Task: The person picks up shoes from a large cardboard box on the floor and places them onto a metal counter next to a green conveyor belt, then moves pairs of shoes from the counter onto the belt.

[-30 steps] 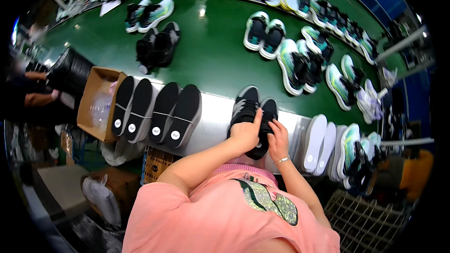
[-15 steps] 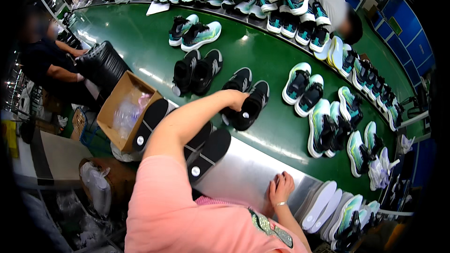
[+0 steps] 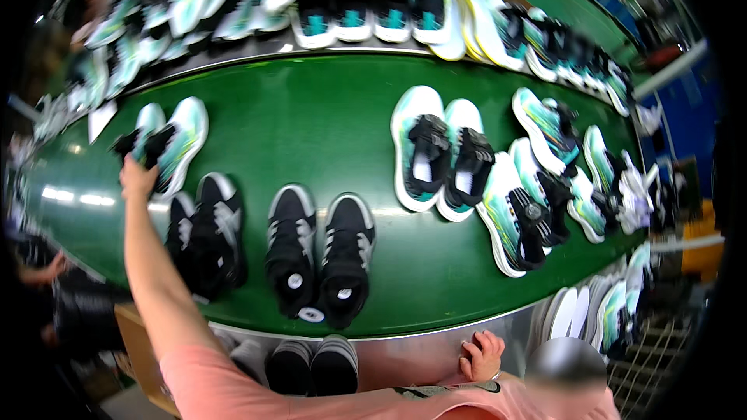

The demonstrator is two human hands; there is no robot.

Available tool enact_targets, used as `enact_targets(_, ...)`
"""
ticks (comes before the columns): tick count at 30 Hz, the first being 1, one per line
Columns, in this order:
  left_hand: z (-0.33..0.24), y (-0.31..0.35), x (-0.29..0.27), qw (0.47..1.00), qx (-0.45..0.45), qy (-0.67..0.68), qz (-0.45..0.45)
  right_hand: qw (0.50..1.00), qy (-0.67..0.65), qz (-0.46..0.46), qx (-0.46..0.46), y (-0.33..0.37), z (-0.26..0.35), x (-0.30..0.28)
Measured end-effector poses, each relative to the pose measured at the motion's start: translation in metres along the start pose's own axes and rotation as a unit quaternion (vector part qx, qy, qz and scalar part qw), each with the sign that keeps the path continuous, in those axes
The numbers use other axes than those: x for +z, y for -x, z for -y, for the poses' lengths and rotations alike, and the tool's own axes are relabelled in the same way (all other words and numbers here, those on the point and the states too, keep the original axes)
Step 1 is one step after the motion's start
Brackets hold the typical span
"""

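Observation:
At the far left of the green table, my left hand (image 3: 138, 179) reaches out with its fingers closed at the heel end of a pair of teal-and-white sneakers (image 3: 180, 144). The fingertips are partly hidden against the dark collars. Just nearer, a pair of black-and-grey sneakers (image 3: 218, 225) stands beside my forearm. Another black-and-grey pair (image 3: 320, 253) stands to its right, toes pointing away from me. My right hand (image 3: 481, 354) rests on the metal ledge (image 3: 405, 354) at the table's near edge, fingers apart, holding nothing.
More teal-and-white sneakers (image 3: 424, 148) stand on the right half of the table (image 3: 311, 124). A raised shelf behind is crowded with sneakers (image 3: 334, 19). Insoles (image 3: 572, 313) stand in a stack at the near right. Dark insoles (image 3: 334, 362) and a cardboard box (image 3: 140, 342) are near my left arm.
My left hand has left the black-and-grey sneakers and moved farther left to the teal-and-white pair. My view has turned. My right hand stays on the metal ledge.

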State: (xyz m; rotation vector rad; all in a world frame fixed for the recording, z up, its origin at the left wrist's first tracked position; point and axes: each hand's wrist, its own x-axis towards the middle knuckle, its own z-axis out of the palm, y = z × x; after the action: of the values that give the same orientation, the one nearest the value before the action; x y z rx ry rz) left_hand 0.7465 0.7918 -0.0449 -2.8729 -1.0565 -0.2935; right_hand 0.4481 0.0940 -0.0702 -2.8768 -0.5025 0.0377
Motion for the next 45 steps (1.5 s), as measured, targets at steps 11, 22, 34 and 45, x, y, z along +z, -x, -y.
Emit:
enact_targets(11,-0.047,0.009,-0.012,0.986,-0.129,-0.101,0.021,0.987,-0.135,0.087,-0.027,-0.054,-0.006,-0.037)
enact_targets(22,-0.188,0.071,-0.121,0.744,0.012,0.643,0.182,0.967,-0.066,0.21,0.125,-0.35,0.008,-0.056)
enact_targets(34,-0.366,0.202,-0.209,0.653,0.093,0.615,0.431,0.947,-0.319,-0.04,0.0,-0.26,-0.129,-0.246)
enact_targets(45,-0.495,0.232,-0.089,0.811,0.111,0.448,0.358,0.963,0.12,0.085,0.225,-0.248,-0.29,-0.254)
